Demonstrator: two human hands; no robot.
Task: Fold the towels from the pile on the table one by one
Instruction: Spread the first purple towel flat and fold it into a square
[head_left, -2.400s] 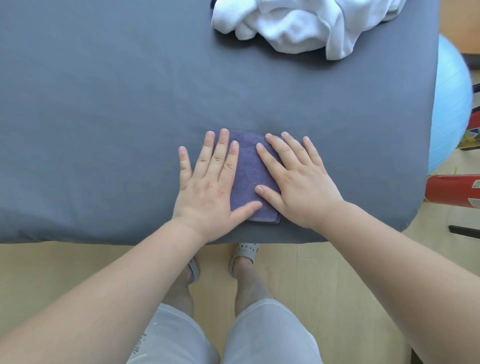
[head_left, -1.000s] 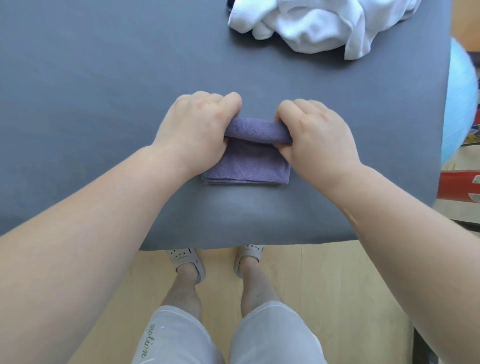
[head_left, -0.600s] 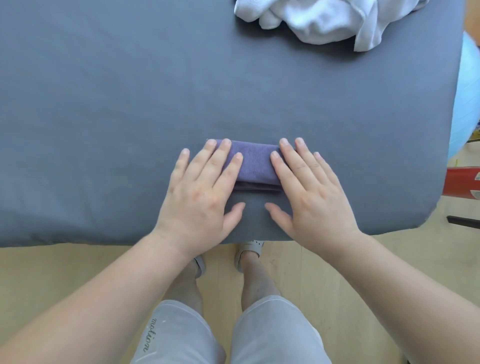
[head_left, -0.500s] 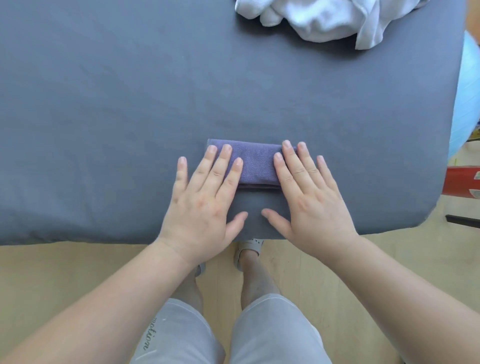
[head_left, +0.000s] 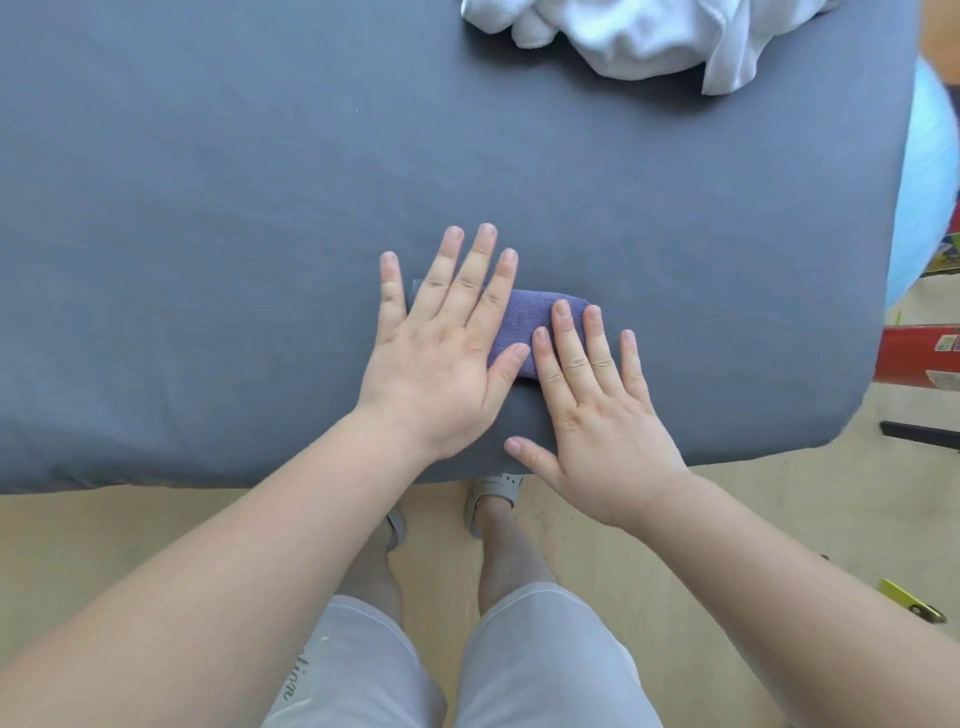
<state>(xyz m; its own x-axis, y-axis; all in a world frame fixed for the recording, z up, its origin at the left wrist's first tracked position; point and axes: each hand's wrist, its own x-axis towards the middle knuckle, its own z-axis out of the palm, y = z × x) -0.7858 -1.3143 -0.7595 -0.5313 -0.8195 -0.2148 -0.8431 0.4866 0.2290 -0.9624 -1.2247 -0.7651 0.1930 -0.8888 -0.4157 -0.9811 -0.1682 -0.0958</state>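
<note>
A small purple towel (head_left: 530, 317), folded into a narrow strip, lies on the grey table (head_left: 208, 208) near its front edge. My left hand (head_left: 447, 338) lies flat over the towel's left half, fingers spread, reaching past its far edge. My right hand (head_left: 597, 400) rests flat with its fingertips on the towel's right end and its palm on the table. Only the middle of the towel shows between the hands. A heap of crumpled white towels (head_left: 639, 31) sits at the table's far right edge, partly cut off by the frame.
The table's right edge curves down beside a light blue exercise ball (head_left: 924, 208) and a red object (head_left: 919, 358). Below the table's front edge I see a wooden floor (head_left: 130, 545), my legs and grey sandals (head_left: 493, 493).
The purple towel was folded in half again into a narrow strip. Since half a second ago my left hand slid forward over it and my right hand drew back toward me.
</note>
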